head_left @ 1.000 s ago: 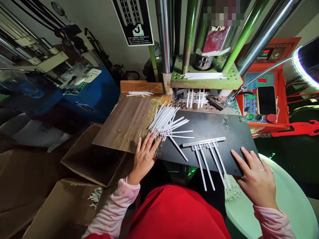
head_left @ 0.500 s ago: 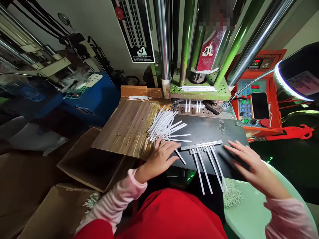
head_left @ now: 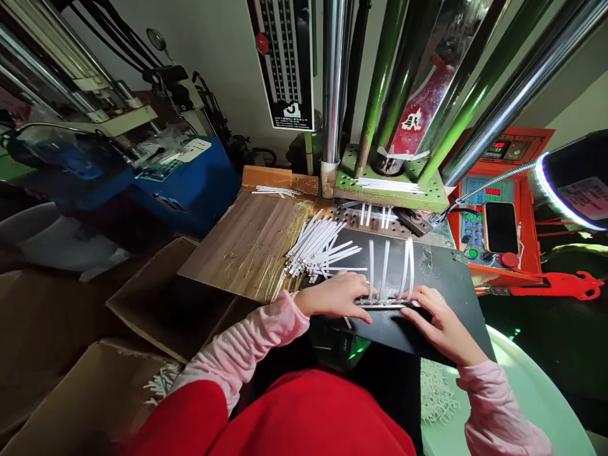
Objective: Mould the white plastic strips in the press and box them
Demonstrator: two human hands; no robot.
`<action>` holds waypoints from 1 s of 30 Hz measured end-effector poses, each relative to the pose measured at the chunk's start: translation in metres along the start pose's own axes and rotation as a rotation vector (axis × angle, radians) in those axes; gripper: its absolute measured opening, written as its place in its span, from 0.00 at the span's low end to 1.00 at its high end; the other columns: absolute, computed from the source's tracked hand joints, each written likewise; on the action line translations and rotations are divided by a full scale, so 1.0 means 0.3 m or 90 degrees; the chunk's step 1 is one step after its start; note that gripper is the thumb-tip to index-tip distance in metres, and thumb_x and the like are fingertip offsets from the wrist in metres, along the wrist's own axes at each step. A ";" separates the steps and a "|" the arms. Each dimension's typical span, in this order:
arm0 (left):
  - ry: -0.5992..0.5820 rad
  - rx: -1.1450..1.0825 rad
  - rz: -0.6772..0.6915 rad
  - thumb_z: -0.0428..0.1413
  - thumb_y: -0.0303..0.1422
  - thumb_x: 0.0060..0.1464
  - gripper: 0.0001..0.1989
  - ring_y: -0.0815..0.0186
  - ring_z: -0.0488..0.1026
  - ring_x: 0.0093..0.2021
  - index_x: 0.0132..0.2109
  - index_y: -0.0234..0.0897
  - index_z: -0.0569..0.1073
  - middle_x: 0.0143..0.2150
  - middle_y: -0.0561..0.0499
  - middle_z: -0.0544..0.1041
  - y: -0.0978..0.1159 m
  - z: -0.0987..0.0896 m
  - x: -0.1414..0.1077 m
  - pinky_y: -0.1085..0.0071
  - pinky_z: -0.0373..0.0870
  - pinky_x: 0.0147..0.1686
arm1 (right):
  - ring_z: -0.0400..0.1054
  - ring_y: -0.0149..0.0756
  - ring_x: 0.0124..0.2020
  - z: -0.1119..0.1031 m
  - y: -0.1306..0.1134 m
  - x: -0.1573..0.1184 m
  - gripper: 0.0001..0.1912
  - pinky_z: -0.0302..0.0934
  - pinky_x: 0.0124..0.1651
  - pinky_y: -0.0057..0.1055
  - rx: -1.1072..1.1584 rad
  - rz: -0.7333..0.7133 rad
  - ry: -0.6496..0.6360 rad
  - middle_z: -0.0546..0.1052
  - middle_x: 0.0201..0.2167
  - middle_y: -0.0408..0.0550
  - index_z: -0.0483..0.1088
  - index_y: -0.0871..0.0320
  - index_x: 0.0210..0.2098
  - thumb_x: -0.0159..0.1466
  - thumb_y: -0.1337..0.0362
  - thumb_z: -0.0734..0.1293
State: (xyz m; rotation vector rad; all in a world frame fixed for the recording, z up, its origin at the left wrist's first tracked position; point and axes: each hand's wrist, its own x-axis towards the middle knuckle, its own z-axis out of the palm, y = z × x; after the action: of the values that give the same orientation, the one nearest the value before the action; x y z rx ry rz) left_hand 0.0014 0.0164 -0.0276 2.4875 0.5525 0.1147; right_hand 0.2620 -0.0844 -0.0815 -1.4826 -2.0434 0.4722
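Observation:
A narrow metal bar (head_left: pixel 387 307) lies across the black board (head_left: pixel 441 278) in front of me. Several white strips (head_left: pixel 386 269) are set in it and point away toward the press. My left hand (head_left: pixel 339 296) grips the bar's left end, thumb on the near side. At the right end, my right hand (head_left: pixel 437 316) holds it between thumb and fingers. Just beyond my left hand is a loose pile of white strips (head_left: pixel 313 244), their near ends dark or reddish. The fingertips partly cover the bar's ends.
Behind the board stands a press with a green plate (head_left: pixel 394 193); white strips stick out below it. At right are an orange control box (head_left: pixel 517 266), a phone (head_left: pixel 500 227) and a ring lamp (head_left: pixel 570 183). Cardboard boxes (head_left: pixel 152 285) sit lower left; a pale green round surface (head_left: pixel 503 405) lower right.
The bar has turned over, so its strips point toward the press instead of toward me. My hands, previously apart from it, have closed in on its ends. The view has shifted slightly.

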 end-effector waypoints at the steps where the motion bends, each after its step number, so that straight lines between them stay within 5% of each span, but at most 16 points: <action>1: 0.010 -0.030 0.025 0.66 0.42 0.54 0.25 0.56 0.76 0.49 0.56 0.36 0.76 0.47 0.44 0.80 0.017 0.003 0.026 0.67 0.67 0.48 | 0.71 0.43 0.44 0.016 0.000 0.004 0.15 0.66 0.48 0.42 -0.001 -0.001 0.006 0.78 0.42 0.50 0.76 0.50 0.45 0.69 0.50 0.63; 5: 0.086 -0.106 0.065 0.60 0.40 0.61 0.27 0.62 0.78 0.49 0.64 0.38 0.67 0.53 0.47 0.79 0.102 0.031 0.144 0.74 0.69 0.43 | 0.73 0.46 0.42 0.086 0.052 -0.004 0.19 0.67 0.44 0.43 -0.022 -0.048 0.066 0.80 0.39 0.52 0.77 0.53 0.40 0.67 0.46 0.62; 11: 0.132 0.099 0.081 0.50 0.34 0.67 0.13 0.61 0.80 0.37 0.52 0.34 0.75 0.41 0.46 0.82 0.164 0.105 0.233 0.71 0.67 0.26 | 0.68 0.40 0.23 0.109 0.118 -0.026 0.26 0.64 0.30 0.38 -0.028 -0.069 0.116 0.73 0.19 0.48 0.69 0.54 0.20 0.67 0.45 0.60; 15: 0.426 -0.141 0.039 0.47 0.29 0.68 0.13 0.68 0.77 0.37 0.39 0.36 0.75 0.37 0.49 0.79 0.143 0.053 0.192 0.73 0.72 0.36 | 0.70 0.42 0.32 0.070 0.047 0.006 0.19 0.63 0.37 0.39 -0.019 -0.060 0.076 0.76 0.29 0.49 0.75 0.54 0.33 0.67 0.46 0.64; 17: 0.602 -0.271 -0.018 0.42 0.33 0.70 0.19 0.68 0.74 0.33 0.33 0.37 0.72 0.32 0.50 0.76 0.128 -0.029 0.148 0.72 0.71 0.36 | 0.70 0.41 0.35 0.059 0.014 0.021 0.17 0.62 0.40 0.39 -0.012 -0.049 0.052 0.76 0.35 0.48 0.75 0.53 0.40 0.67 0.47 0.64; 19: 0.684 -0.353 -0.060 0.42 0.40 0.70 0.22 0.70 0.70 0.28 0.31 0.38 0.70 0.26 0.52 0.72 0.108 -0.123 0.093 0.72 0.68 0.30 | 0.70 0.40 0.36 0.056 -0.002 0.029 0.16 0.61 0.42 0.39 -0.004 -0.041 0.042 0.76 0.35 0.47 0.75 0.52 0.40 0.67 0.47 0.65; 24: 0.591 -0.387 -0.193 0.49 0.51 0.63 0.25 0.72 0.60 0.20 0.26 0.38 0.70 0.19 0.57 0.62 -0.016 -0.259 -0.077 0.72 0.57 0.23 | 0.70 0.41 0.37 0.047 -0.007 0.027 0.19 0.62 0.42 0.39 0.013 0.012 0.019 0.76 0.35 0.48 0.76 0.51 0.40 0.67 0.44 0.64; 30: 0.471 -0.219 -0.532 0.48 0.49 0.63 0.24 0.70 0.60 0.21 0.27 0.36 0.72 0.19 0.56 0.61 -0.295 -0.321 -0.250 0.72 0.58 0.25 | 0.71 0.42 0.39 0.024 -0.033 0.050 0.23 0.65 0.43 0.39 0.041 0.025 -0.004 0.77 0.37 0.50 0.76 0.50 0.50 0.67 0.43 0.63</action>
State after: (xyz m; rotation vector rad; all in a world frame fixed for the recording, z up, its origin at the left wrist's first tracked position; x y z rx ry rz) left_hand -0.1183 0.1020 0.0053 1.6526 1.6548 0.7302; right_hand 0.2467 -0.0733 -0.0777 -1.4870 -1.9889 0.5530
